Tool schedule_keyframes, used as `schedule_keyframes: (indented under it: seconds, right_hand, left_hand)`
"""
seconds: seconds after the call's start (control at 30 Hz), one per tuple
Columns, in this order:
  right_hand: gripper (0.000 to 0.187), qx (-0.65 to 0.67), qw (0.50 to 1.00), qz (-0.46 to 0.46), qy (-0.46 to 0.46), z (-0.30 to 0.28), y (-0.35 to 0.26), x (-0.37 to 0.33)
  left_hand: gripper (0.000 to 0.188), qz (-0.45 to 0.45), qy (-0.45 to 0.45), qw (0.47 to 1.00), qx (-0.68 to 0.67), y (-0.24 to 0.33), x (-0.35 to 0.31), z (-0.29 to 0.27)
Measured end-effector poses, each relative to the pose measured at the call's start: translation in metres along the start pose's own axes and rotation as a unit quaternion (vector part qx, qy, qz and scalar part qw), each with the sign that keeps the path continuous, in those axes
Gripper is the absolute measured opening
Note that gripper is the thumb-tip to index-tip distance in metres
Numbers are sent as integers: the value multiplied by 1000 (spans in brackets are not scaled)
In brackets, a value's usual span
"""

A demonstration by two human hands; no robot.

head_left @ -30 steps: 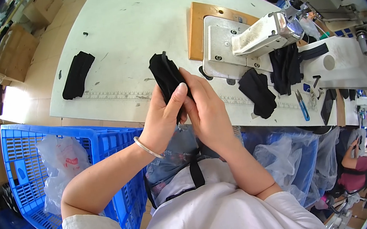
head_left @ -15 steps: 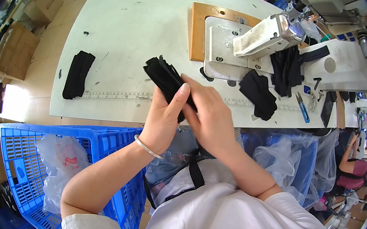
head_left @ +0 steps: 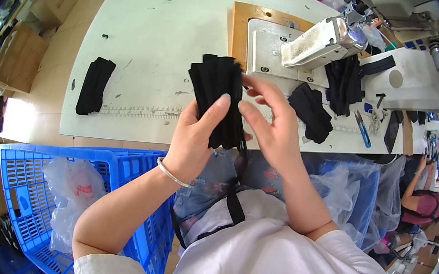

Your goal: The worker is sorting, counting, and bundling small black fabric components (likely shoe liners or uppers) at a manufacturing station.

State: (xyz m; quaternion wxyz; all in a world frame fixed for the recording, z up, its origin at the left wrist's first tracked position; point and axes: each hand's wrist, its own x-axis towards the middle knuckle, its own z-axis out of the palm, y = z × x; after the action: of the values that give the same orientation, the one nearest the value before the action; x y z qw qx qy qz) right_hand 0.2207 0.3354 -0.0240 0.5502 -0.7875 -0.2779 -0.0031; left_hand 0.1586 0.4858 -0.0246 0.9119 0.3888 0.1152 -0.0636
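The left hand [head_left: 193, 140] is closed on a black fabric bundle [head_left: 218, 96], thumb laid flat across the front face. The bundle is in front of the person, above the near edge of the white table [head_left: 147, 42], its layers fanned at the upper end. The right hand [head_left: 274, 125] is at the bundle's right edge, thumb and index finger parted; whether they grip a layer cannot be told. A light bangle [head_left: 172, 174] encircles the left wrist.

On the table, a second black stack [head_left: 95, 85] lies well apart to the left. To the right, a third stack [head_left: 311, 113] lies near the sewing machine [head_left: 310, 46], with black strips [head_left: 344, 89] beside it. Blue-handled snips [head_left: 362, 129] lie farther right. A blue crate [head_left: 61, 145] stands at lower left, containing a clear plastic bag [head_left: 72, 185].
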Motion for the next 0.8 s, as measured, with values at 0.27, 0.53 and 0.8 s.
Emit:
schedule_keyframes:
  seconds: [0.27, 0.53, 0.8]
  right_hand:
    - [33, 145, 983, 107, 29, 7, 1, 4]
    - [23, 158, 986, -19, 58, 5, 16, 3]
    - [43, 331, 939, 83, -41, 11, -11, 15]
  left_hand:
    - [39, -7, 15, 1000, 17, -2, -2, 6]
    - [37, -92, -64, 994, -9, 4, -2, -1]
    - [40, -29, -94, 981, 170, -10, -1, 0]
